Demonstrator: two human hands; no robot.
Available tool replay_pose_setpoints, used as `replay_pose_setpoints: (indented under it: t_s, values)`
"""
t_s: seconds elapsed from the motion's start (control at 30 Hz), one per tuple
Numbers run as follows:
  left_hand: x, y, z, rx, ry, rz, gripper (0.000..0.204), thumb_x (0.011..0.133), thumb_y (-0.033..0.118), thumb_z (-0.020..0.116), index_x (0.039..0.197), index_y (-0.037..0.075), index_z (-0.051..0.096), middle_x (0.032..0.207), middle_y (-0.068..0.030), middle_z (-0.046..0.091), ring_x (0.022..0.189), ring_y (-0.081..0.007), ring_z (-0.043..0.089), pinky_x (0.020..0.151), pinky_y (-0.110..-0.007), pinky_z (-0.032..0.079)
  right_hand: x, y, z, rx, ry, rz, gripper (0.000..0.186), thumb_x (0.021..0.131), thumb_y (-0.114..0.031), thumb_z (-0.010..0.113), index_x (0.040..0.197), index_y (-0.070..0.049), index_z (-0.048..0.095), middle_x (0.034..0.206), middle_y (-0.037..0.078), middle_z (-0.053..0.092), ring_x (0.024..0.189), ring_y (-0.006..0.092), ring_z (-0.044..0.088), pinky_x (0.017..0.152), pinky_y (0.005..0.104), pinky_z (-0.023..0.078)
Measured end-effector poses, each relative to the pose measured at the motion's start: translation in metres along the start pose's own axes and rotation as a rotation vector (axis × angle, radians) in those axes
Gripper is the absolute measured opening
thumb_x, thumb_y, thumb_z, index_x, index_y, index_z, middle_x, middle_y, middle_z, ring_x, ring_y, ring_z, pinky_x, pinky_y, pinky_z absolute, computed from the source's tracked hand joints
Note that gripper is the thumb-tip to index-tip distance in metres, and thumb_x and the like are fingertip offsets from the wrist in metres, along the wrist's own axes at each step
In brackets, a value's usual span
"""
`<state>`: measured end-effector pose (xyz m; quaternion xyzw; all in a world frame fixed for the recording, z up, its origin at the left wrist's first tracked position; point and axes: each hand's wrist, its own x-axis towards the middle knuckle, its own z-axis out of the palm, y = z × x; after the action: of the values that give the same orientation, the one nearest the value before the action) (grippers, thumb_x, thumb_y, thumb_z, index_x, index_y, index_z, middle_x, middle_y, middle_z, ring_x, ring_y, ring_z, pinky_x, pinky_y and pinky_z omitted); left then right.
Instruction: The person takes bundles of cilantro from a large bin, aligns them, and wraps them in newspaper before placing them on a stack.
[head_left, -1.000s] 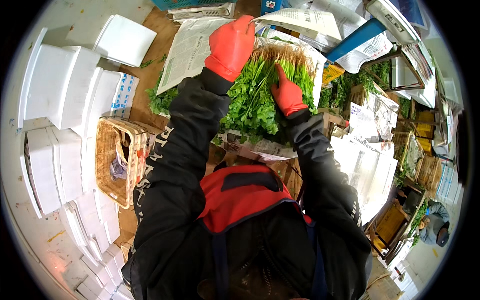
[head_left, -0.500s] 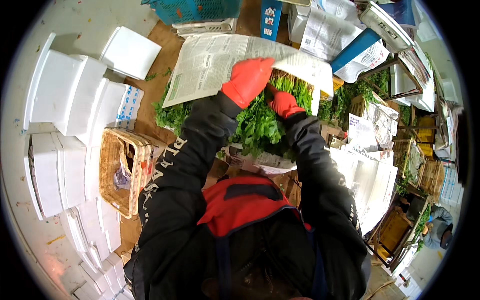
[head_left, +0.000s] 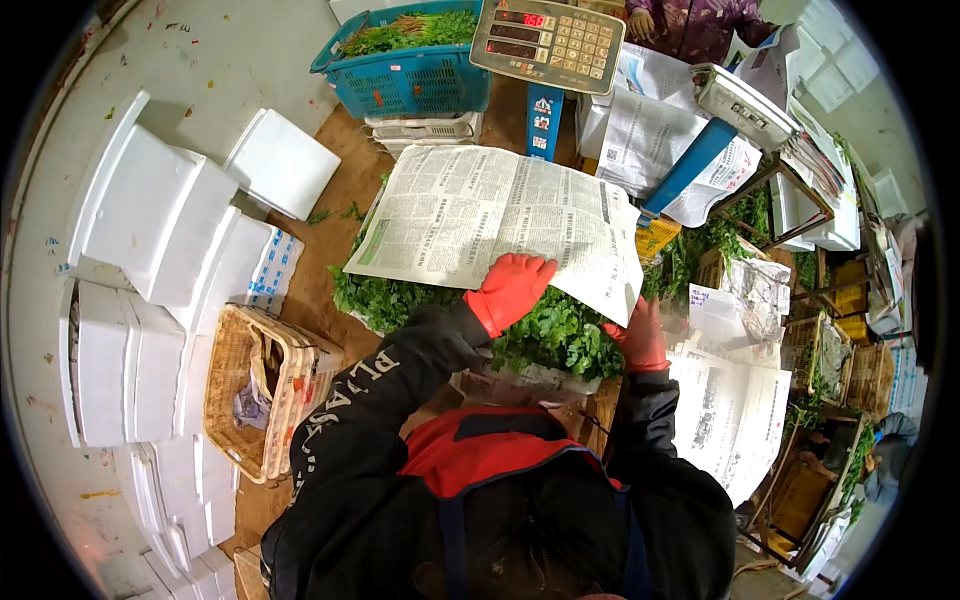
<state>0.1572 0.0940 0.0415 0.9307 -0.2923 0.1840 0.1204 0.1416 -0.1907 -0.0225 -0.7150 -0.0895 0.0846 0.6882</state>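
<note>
A printed newspaper sheet [head_left: 470, 215] lies over a crate of leafy greens [head_left: 565, 335]; frilly leaves show along its near and left edges. My left hand [head_left: 513, 290], in a red rubber glove, is closed on the sheet's near edge, at the middle of the crate. At the right end of the greens is my right hand [head_left: 643, 340], gloved the same way. Its thumb and fingers are apart, close to the sheet's right corner. The stems are hidden under the paper.
A scale display [head_left: 548, 45] on a blue post stands beyond the crate. Behind at left is a blue basket [head_left: 410, 85] of greens. White foam boxes [head_left: 150, 230] and a wicker basket [head_left: 235, 390] line the left. More newspaper [head_left: 730, 410] lies right. Another person [head_left: 690, 25] is at the back.
The newspaper's near side has come down over the stems that showed before. My right hand has left the greens and moved right and nearer; my left hand has come nearer with the sheet's edge.
</note>
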Motion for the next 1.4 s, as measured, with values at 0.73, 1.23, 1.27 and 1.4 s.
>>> replay_pose_setpoints:
  t_s: [0.73,1.23,1.27,1.4]
  values:
    - [-0.103,0.008,-0.021,-0.039,0.004,-0.097,0.013,0.068,0.007,0.057,0.081,0.004,0.054,0.084,-0.0086,0.055,0.084,-0.0271,0.056,0.079,-0.04,0.044,-0.037,-0.012,0.015,0.265,0.317,0.436,0.016,0.087,-0.013,0.058,0.096,-0.001,0.061,0.081,0.007,0.066,0.055,0.0121,0.058,0.042,0.0239,0.043]
    - [-0.041,-0.017,-0.063,-0.309,0.117,-0.318,0.043,0.079,0.017,0.068,0.118,0.006,0.056,0.122,-0.0153,0.052,0.11,-0.0343,0.05,0.094,-0.042,0.04,-0.01,-0.128,0.048,-0.343,0.239,0.057,0.038,0.087,-0.008,0.06,0.125,-0.007,0.056,0.108,0.011,0.065,0.097,0.0166,0.062,0.083,0.0285,0.047]
    - [-0.032,-0.027,-0.052,-0.312,0.088,-0.352,0.044,0.08,0.018,0.067,0.121,0.006,0.055,0.126,-0.0162,0.051,0.116,-0.0348,0.048,0.098,-0.043,0.038,0.013,-0.119,0.067,-0.525,0.148,-0.171,0.045,0.084,-0.007,0.063,0.128,-0.008,0.053,0.12,0.014,0.059,0.11,0.023,0.057,0.092,0.0344,0.044]
    - [-0.017,-0.094,0.012,0.022,-0.076,-0.453,0.057,0.082,0.038,0.062,0.132,0.013,0.048,0.137,-0.0181,0.041,0.129,-0.0384,0.034,0.105,-0.059,0.021,0.108,-0.043,0.103,-1.308,-0.079,-0.188,0.07,0.08,-0.041,0.065,0.141,-0.022,0.036,0.142,0.018,0.036,0.132,0.0382,0.032,0.103,0.0558,0.026]
